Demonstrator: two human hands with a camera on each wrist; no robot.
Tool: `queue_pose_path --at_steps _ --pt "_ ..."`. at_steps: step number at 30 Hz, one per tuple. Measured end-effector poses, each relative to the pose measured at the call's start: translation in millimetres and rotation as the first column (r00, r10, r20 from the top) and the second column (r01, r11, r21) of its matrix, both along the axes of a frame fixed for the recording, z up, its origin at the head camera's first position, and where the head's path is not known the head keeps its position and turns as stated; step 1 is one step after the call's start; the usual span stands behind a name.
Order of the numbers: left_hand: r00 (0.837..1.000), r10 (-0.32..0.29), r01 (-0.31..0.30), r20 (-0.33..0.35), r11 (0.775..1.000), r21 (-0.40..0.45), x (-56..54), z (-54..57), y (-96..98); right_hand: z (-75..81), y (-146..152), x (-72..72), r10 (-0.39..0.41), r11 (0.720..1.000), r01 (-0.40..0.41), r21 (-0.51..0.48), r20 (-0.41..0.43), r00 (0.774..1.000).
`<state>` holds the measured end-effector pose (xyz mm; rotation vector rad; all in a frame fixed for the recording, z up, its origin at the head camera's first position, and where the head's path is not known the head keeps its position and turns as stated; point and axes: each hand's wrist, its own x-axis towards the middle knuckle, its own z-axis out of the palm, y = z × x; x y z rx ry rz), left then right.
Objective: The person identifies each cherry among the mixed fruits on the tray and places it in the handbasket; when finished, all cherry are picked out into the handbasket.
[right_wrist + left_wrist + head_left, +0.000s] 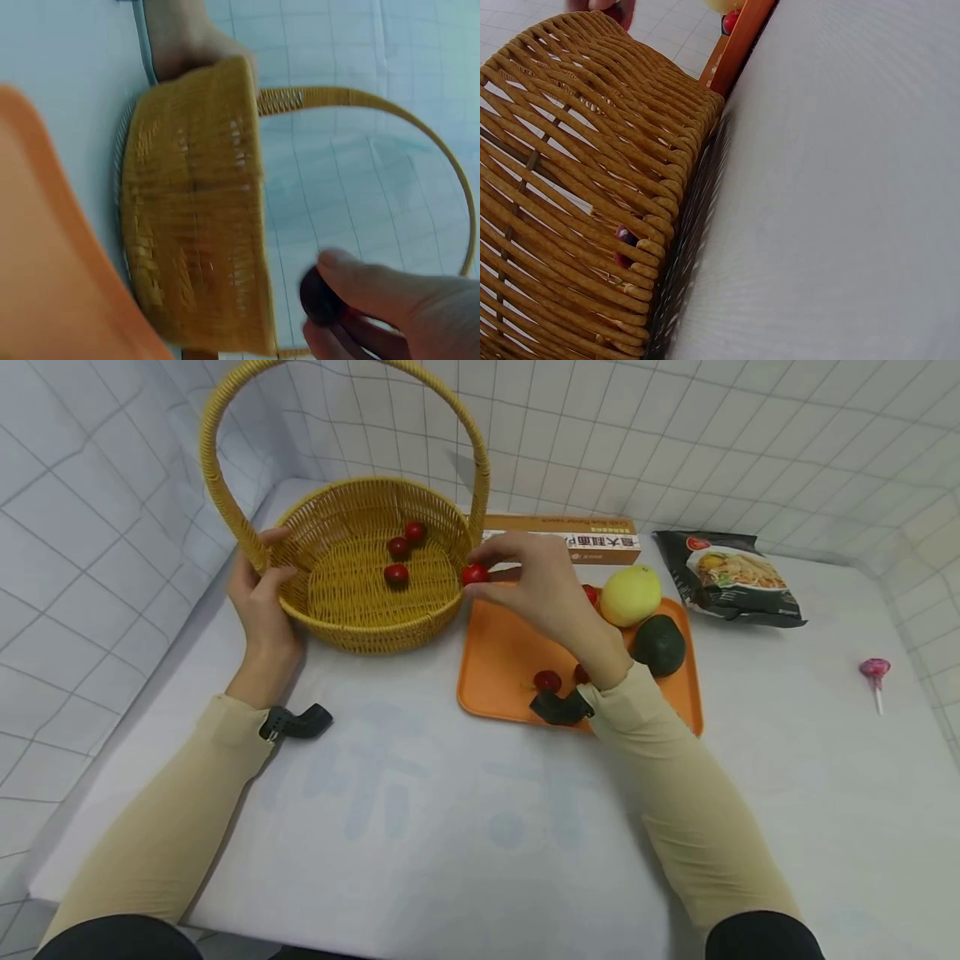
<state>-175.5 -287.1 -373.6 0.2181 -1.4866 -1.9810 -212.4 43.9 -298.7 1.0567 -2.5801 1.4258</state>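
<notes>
a long box (603, 553) lies along the far side of the counter (450, 860), its top orange-brown and its front carrying a white strip with dark printed characters. to its right lies a black packet (738, 578), set aslant, with a picture of noodles and a small red emblem on it. farther right, well apart, a lollipop (874, 668) shows a pink head and a white stick that points toward the near side. in front of the box, a pale yellow fruit (630, 597) sits just beside a dark green avocado (660, 646). the counter is white, with faint bluish marks near the middle. behind rises a wrinkled white backdrop (690, 427) with thin grey grid lines, which also covers both sides.
</notes>
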Motion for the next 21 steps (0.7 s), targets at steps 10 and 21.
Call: queue_pose_path --at_steps 10,21 --pt "1.0 -0.01 0.01 -0.004 1.0 -0.005 -2.3 -1.1 0.4 -1.5 -47.3 12.0 0.061 0.996 -0.061 0.064 -0.004 0.998" --pt "1.0 0.002 -0.002 -0.002 1.0 -0.026 -2.1 -0.5 -0.3 3.3 -74.6 22.9 0.106 0.987 -0.11 0.12 0.041 0.994"
